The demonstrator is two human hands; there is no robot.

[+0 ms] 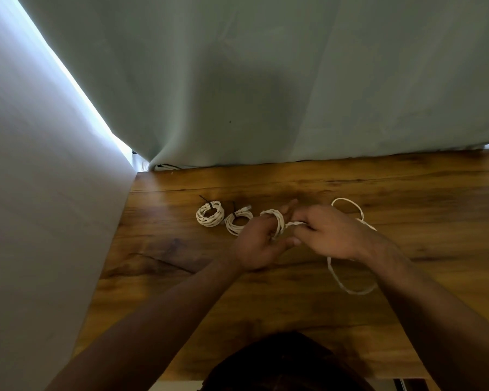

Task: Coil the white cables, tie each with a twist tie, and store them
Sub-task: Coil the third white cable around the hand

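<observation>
1. Wood table [266, 311]. A curtain [266, 80] hangs behind its far edge, with a pale wall [40, 207] at left.
2. Two finished coils lie on the table, left of the hands: coil 1 [209, 218] farthest left and coil 2 [236, 224] just beside it. Cannot tell whether they touch.
3. Dark tie 1 [210, 205] sits at the far side of coil 1, and dark tie 2 [233, 206] at the far side of coil 2. The ends of both stick up.
4. Left hand [253, 246]: several turns of white cable [278, 222] are wound round its fingers and held there. One finger points away from the body.
5. Right hand [332, 235]: close against the left hand, fingers curled, pinching the strand where it leaves the turns.
6. The rest of the cable lies loose on the table. One loop lies beyond the right hand, and a larger loop lies near the right wrist, partly hidden by the forearm.
</observation>
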